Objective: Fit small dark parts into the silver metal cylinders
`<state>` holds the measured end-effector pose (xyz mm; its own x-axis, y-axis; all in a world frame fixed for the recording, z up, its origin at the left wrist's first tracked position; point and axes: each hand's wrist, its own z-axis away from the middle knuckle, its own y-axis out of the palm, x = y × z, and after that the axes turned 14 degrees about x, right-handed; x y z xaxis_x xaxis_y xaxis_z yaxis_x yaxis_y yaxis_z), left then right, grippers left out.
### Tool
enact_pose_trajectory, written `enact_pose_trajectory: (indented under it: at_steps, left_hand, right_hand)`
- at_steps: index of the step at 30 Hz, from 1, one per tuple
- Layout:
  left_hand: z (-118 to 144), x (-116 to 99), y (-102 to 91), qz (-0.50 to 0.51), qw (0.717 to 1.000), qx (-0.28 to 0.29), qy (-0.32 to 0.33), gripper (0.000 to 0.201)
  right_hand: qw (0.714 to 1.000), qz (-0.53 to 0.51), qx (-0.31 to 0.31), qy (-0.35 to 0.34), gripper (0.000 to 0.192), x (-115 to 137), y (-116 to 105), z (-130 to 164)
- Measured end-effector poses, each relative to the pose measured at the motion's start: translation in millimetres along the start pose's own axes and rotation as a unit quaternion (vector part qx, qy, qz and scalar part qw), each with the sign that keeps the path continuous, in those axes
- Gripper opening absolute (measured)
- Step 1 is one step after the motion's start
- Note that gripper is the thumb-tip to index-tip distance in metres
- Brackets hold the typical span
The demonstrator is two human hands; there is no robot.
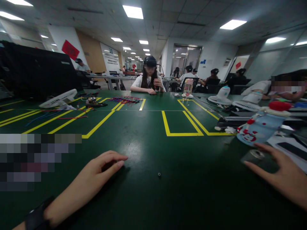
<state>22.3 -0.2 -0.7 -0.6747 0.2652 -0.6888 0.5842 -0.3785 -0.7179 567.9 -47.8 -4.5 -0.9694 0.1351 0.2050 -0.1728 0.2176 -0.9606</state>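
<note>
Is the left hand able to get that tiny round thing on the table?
Probably yes. The left hand rests flat on the table, and only bare green surface lies between it and the small round part.

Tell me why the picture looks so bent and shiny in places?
Head view: the wide lens bows the ceiling lights and stretches the edges, so the right hand looks smeared. The lights leave a pale glare patch on the green table beyond the left hand. Mosaic blocks hide an area at left.
</note>
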Motion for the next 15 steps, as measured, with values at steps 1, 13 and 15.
enact_pose_trajectory:
  at_steps: [1,13,15]
  left_hand:
    - [-1.1,-1.6,1.3,0.001,1.000,0.001,0.004,0.025]
    - [-0.2,-5.4,7.1,-0.044,0.999,-0.004,0.012,0.026]
    - [-0.7,-5.7,7.1,-0.036,0.999,0.003,0.011,0.026]
  right_hand:
    - [0.998,0.025,-0.048,-0.039,0.077,15.3,-0.1,3.1]
    - [0.899,-0.078,0.197,-0.383,0.020,255.8,26.3,8.9]
    - [0.916,-0.078,0.172,-0.354,0.021,229.6,9.5,2.6]
